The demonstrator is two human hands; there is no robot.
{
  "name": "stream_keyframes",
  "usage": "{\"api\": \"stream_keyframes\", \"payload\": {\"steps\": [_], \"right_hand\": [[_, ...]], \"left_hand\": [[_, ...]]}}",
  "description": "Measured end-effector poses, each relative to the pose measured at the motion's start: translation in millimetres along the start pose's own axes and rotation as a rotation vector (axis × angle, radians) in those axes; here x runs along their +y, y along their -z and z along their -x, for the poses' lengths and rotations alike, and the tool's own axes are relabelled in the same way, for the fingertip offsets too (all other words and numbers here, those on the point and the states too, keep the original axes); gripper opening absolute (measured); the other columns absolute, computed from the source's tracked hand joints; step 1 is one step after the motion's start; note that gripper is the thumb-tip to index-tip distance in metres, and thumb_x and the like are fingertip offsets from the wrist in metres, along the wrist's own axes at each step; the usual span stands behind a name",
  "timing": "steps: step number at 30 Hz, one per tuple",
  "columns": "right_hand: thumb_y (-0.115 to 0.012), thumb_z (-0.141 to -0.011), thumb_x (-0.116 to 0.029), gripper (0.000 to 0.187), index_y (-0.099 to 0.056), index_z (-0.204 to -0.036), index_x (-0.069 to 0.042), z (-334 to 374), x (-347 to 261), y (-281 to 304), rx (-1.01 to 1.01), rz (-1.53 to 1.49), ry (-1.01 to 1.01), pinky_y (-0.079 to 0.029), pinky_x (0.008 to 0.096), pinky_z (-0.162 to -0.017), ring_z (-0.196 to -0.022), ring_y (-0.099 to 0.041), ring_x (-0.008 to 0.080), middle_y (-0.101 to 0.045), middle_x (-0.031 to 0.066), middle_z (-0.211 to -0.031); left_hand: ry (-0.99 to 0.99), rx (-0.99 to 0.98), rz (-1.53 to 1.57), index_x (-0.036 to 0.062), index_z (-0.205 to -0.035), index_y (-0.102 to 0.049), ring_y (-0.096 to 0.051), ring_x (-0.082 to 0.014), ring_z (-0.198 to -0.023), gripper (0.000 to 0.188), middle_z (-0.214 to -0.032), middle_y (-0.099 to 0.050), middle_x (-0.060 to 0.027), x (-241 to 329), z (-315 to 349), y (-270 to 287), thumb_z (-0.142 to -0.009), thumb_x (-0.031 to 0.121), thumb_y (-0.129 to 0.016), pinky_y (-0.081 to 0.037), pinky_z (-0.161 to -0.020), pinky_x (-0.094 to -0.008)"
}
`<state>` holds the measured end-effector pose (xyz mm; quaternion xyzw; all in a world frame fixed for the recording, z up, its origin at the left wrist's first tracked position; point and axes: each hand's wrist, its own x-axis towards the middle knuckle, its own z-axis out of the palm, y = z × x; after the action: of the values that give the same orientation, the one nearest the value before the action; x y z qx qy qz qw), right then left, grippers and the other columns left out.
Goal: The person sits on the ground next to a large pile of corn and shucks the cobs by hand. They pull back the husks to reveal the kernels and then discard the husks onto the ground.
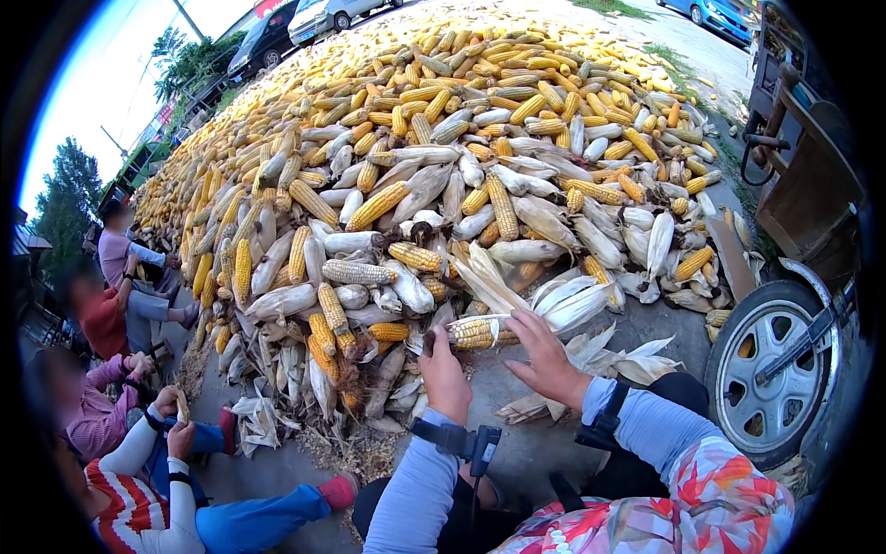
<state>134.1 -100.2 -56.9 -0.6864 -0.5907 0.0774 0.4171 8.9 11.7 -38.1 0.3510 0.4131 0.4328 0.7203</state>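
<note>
A partly husked ear of corn [480, 333] lies across the front of the heap, its yellow kernels bare. My left hand [447, 380] grips its left end, fingers pointing up; a small dark thing shows by the fingertips, too small to name. Pale husk leaves [565, 303] spread from the right side of the ear. My right hand [551, 362] reaches over the ear's right end, thumb apart from the fingers, fingertips against the husk. A long dry husk strip [487, 279] rises just above both hands. Dark straps circle both my wrists.
A large heap of corn [443, 138], some husked and some not, fills the space ahead. Loose husks [591, 365] lie right of my hands. A wheeled cart [775, 360] stands at the right. Several people sit along the left; the nearest person's hands [180, 425] hold something pale.
</note>
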Motion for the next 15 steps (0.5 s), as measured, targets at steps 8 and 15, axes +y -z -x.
{"api": "stream_keyframes", "payload": {"steps": [8, 15], "right_hand": [[-0.066, -0.077, -0.016, 0.067, -0.034, -0.132, 0.002, 3, 5, -9, -0.147, -0.131, -0.027, -0.028, 0.0387, -0.106, -0.126, -0.035, 0.0368, -0.037, 0.0227, -0.134], [-0.065, -0.079, -0.021, 0.075, -0.024, -0.137, 0.003, 2, 12, -12, -0.147, -0.197, -0.098, -0.024, 0.0375, -0.107, -0.131, -0.029, 0.0354, -0.031, 0.0245, -0.138]], "left_hand": [[0.060, -0.015, 0.097, -0.0016, -0.110, -0.057, -0.058, -0.0188, -0.092, 0.033, -0.105, -0.060, -0.0097, -7, -4, 10, -0.096, 0.025, -0.042, -0.048, -0.081, -0.0331], [0.159, 0.004, 0.143, 0.0005, -0.106, -0.057, -0.060, -0.0183, -0.090, 0.029, -0.101, -0.062, -0.0092, -7, 3, 1, -0.096, 0.024, -0.042, -0.049, -0.078, -0.0326]]}}
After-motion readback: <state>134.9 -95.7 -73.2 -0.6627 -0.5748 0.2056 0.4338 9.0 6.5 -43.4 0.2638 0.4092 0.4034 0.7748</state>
